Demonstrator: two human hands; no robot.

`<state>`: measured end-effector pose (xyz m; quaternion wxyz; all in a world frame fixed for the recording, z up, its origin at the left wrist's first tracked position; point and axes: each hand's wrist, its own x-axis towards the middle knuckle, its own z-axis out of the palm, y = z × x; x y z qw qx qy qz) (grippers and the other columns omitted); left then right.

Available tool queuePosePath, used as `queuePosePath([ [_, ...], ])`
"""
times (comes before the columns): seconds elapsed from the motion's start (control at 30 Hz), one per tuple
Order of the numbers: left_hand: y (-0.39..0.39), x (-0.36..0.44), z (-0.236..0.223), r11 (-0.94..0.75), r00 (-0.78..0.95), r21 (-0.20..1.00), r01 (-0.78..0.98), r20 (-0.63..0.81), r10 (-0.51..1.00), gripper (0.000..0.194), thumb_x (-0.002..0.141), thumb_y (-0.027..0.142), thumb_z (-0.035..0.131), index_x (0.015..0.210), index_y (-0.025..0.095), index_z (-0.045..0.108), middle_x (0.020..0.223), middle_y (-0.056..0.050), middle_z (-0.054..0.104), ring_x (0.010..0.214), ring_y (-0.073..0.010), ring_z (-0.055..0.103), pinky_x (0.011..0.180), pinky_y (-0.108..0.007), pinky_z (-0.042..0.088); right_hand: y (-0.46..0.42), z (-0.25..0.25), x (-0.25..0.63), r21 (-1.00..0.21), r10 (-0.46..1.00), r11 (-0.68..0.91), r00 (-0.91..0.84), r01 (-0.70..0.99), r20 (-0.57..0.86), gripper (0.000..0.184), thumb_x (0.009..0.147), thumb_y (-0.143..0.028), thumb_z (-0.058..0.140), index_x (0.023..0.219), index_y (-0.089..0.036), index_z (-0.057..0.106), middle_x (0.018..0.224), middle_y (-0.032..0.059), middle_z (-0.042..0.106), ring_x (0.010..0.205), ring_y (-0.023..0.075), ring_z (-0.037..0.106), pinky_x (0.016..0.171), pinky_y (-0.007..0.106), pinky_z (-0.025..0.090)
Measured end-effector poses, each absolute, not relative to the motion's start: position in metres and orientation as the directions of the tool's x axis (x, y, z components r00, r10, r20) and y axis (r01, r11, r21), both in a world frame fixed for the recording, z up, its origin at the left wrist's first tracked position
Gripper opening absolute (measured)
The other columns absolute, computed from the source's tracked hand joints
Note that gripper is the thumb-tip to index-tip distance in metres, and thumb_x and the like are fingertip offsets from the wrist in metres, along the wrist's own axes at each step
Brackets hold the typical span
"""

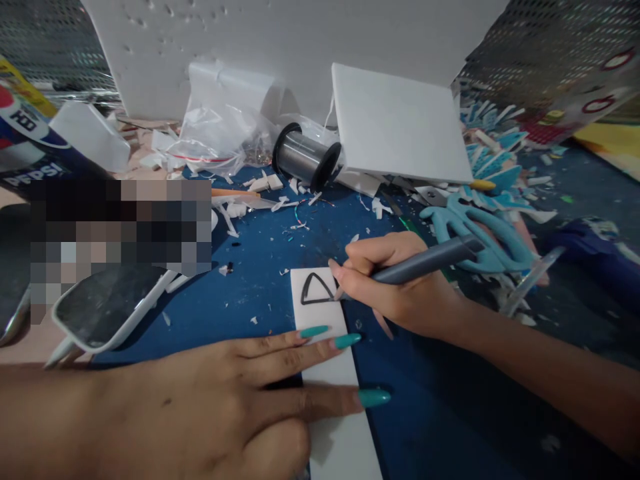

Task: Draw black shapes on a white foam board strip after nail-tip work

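Observation:
My left hand [260, 393] lies flat across a narrow white foam strip [325, 363], its fingers spread apart and tipped with long turquoise nails. Beyond those fingers, a black triangle outline [317, 290] is drawn at the strip's far end. My right hand [400, 287] grips a dark grey marker [430, 260], slanted with its back end up to the right. The marker's tip is at the triangle's lower right corner, partly hidden by the fingers.
Light blue scissors [480, 230] lie right of my right hand. A wire spool [306, 157] and a white foam block [400, 123] stand at the back. A phone-like device [117, 303] and a Pepsi bottle [40, 153] are left. White scraps litter the blue surface [200, 320].

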<state>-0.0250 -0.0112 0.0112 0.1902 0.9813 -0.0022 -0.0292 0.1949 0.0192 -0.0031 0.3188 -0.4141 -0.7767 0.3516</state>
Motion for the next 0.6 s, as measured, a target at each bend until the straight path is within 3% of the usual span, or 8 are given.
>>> queuePosePath([
  [0.17, -0.0117, -0.0254, 0.0121, -0.926, 0.997, 0.378, 0.005, -0.075, -0.025, 0.027, 0.093, 0.037, 0.045, 0.091, 0.016, 0.062, 0.152, -0.003, 0.026, 0.14, -0.0328, 0.025, 0.112, -0.044, 0.035, 0.0158, -0.0039, 0.1928, -0.919, 0.944, 0.212, -0.312, 0.331, 0.105, 0.044, 0.081, -0.02, 0.061, 0.049, -0.021, 0.03, 0.04, -0.0082, 0.038, 0.029, 0.0044, 0.039, 0.029, 0.019, 0.028],
  [0.3, -0.0105, -0.0229, 0.0137, -0.925, 0.996, 0.379, -0.002, -0.085, -0.037, 0.028, 0.093, 0.037, 0.044, 0.088, 0.016, 0.063, 0.151, -0.003, 0.03, 0.138, -0.0325, 0.027, 0.111, -0.043, 0.037, 0.0175, -0.006, 0.1917, -0.959, 0.949, 0.088, -0.316, 0.268, -0.001, 0.04, 0.083, -0.032, 0.063, 0.054, -0.021, 0.038, 0.038, -0.0071, 0.048, 0.025, 0.0065, 0.043, 0.024, 0.017, 0.03],
  [0.4, -0.0091, -0.0203, 0.0148, -0.927, 0.996, 0.375, -0.007, -0.079, -0.04, 0.029, 0.093, 0.036, 0.044, 0.088, 0.016, 0.064, 0.151, -0.004, 0.029, 0.138, -0.033, 0.027, 0.111, -0.043, 0.037, 0.0188, -0.0078, 0.1923, -0.946, 0.948, 0.113, -0.317, 0.304, 0.011, 0.038, 0.085, -0.029, 0.06, 0.054, -0.02, 0.041, 0.04, -0.0061, 0.051, 0.027, 0.0063, 0.045, 0.026, 0.016, 0.032],
  [0.6, -0.009, -0.0185, 0.0159, -0.932, 0.996, 0.361, -0.015, -0.073, -0.044, 0.03, 0.093, 0.038, 0.044, 0.085, 0.017, 0.064, 0.148, -0.005, 0.033, 0.137, -0.0326, 0.031, 0.109, -0.043, 0.041, 0.0185, -0.008, 0.1938, -0.855, 0.88, 0.325, -0.459, 0.404, 0.118, 0.039, 0.082, -0.017, 0.062, 0.048, -0.019, 0.041, 0.04, -0.0065, 0.045, 0.034, 0.0055, 0.046, 0.034, 0.017, 0.033],
])
